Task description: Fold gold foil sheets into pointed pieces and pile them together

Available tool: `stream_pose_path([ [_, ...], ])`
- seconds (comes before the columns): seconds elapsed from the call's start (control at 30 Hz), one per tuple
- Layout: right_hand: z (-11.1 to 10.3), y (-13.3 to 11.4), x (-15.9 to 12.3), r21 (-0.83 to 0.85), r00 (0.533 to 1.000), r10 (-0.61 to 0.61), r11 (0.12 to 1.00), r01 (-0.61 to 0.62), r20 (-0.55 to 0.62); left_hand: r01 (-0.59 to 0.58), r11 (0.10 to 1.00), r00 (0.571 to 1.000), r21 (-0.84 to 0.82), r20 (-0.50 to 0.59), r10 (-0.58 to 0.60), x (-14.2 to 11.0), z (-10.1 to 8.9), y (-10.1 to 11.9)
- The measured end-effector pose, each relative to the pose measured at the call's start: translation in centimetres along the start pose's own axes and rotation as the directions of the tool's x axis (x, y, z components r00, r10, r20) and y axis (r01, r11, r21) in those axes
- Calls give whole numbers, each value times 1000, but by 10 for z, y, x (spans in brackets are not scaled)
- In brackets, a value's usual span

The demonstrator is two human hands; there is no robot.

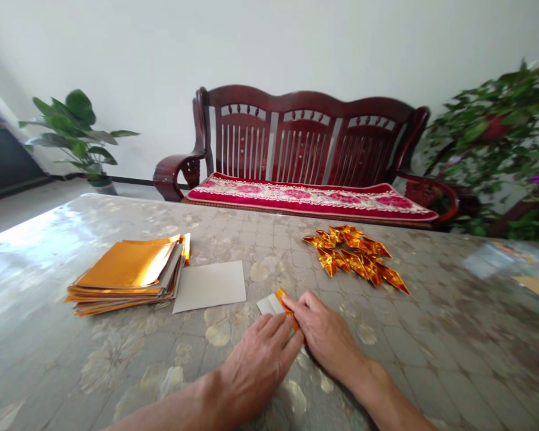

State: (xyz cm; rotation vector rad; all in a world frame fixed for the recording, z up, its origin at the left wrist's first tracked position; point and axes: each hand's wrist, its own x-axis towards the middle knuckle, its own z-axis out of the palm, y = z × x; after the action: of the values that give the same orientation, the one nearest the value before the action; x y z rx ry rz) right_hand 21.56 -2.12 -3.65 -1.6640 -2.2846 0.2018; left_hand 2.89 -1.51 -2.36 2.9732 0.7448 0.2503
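Note:
A small folded sheet of gold foil paper, pale side up with a gold strip along its right edge, lies on the table in front of me. My left hand presses on its near part, fingers held together and covering much of it. My right hand grips the gold edge from the right, thumb and index finger on the fold. The two hands touch, so the near end of the paper is mostly hidden. Left of them lies a flat pale sheet beside a stack of gold foil paper.
Several folded gold foil pieces lie in a cluster at the right back of the patterned table. Clear plastic packaging sits at the far right. Beyond the table stand a wooden bench and potted plants.

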Motion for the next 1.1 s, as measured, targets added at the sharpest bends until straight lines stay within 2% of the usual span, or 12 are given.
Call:
stream_pose_path([
  [0.5,-4,0,4,-32,998,13,999,-11,64,-29,1000,1000,-3,2,29,2,1,3],
  [0.77,-14,2,17,-131,988,-60,988,79,143,-30,999,999,45,-20,31,2,1,3],
  [0.97,-10,10,21,-166,972,-233,958,232,11,-37,998,997,59,-58,41,2,0,3],
  [1.1,-4,17,21,-113,967,-254,961,251,-16,-69,994,995,84,-70,75,3,-6,2],
])
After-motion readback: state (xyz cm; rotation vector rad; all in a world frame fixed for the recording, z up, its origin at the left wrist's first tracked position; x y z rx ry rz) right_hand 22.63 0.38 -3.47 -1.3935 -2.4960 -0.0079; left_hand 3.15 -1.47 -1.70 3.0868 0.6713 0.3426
